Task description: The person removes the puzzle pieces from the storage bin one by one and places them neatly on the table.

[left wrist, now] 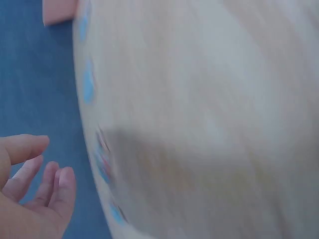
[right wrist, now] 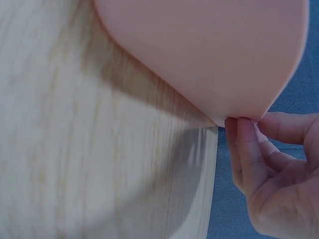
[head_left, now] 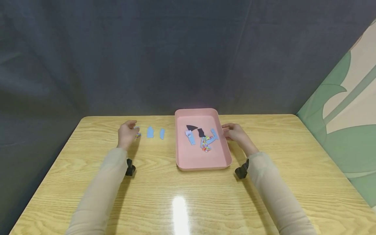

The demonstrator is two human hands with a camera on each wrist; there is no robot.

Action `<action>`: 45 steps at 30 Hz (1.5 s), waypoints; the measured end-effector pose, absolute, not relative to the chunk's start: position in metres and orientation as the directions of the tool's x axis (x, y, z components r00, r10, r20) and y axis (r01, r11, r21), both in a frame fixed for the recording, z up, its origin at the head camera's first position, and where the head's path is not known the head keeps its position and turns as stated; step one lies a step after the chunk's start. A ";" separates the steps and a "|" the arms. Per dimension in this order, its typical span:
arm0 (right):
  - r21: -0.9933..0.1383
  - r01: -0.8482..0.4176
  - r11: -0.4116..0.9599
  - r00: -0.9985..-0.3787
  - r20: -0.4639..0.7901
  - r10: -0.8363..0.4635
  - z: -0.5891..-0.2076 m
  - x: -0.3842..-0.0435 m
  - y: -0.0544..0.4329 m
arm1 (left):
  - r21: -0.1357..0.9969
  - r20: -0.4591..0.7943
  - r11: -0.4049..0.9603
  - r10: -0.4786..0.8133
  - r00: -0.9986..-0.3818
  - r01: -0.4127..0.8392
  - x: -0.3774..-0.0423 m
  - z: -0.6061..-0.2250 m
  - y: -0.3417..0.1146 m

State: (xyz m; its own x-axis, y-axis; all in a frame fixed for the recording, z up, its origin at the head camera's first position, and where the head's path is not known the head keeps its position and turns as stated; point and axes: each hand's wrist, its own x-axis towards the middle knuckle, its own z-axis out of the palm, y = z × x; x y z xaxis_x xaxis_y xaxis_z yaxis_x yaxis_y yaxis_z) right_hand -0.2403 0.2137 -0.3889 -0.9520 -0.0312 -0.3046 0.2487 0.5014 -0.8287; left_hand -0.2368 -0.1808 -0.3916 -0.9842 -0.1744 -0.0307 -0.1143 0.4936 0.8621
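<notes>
My left hand (head_left: 127,134) hovers over the left part of the table with loosely bent fingers, and nothing shows between them in the left wrist view. Beside it lies a multicoloured flat piece (head_left: 137,135), partly hidden by the hand. Two light blue flat pieces, one (head_left: 150,132) wider and one (head_left: 162,133) narrower, lie to its right. My right hand (head_left: 235,133) holds the right side of a pink tray (head_left: 202,163), fingers against the outer wall and thumb at the rim. Inside the tray are several loose pieces: black (head_left: 192,127), blue (head_left: 191,137) and multicoloured (head_left: 205,145).
The light wood table (head_left: 147,202) ends at a dark curtain (head_left: 188,58) behind the tray. A green and beige leaf-patterned surface (head_left: 346,130) borders its right side. The left wrist view is blurred.
</notes>
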 end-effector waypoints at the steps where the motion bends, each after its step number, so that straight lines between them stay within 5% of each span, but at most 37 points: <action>1: -0.829 0.251 0.500 -0.952 -0.305 -0.029 -0.389 -0.241 0.214 | 0.866 -0.022 0.490 -0.157 -0.987 -0.098 -0.238 -0.390 -0.174; 14: -0.825 0.260 0.502 -0.951 -0.307 -0.013 -0.389 -0.241 0.209 | 0.823 0.041 0.558 0.122 -0.992 0.103 -0.248 -0.389 -0.085; 28: -0.822 0.249 0.512 -0.952 -0.304 -0.025 -0.388 -0.241 0.210 | 0.681 0.016 0.676 0.370 -0.929 0.281 -0.256 -0.391 -0.042; 45: -0.821 0.249 0.514 -0.954 -0.299 -0.015 -0.387 -0.239 0.211 | 0.588 -0.013 0.741 0.409 -0.912 0.324 -0.263 -0.397 -0.031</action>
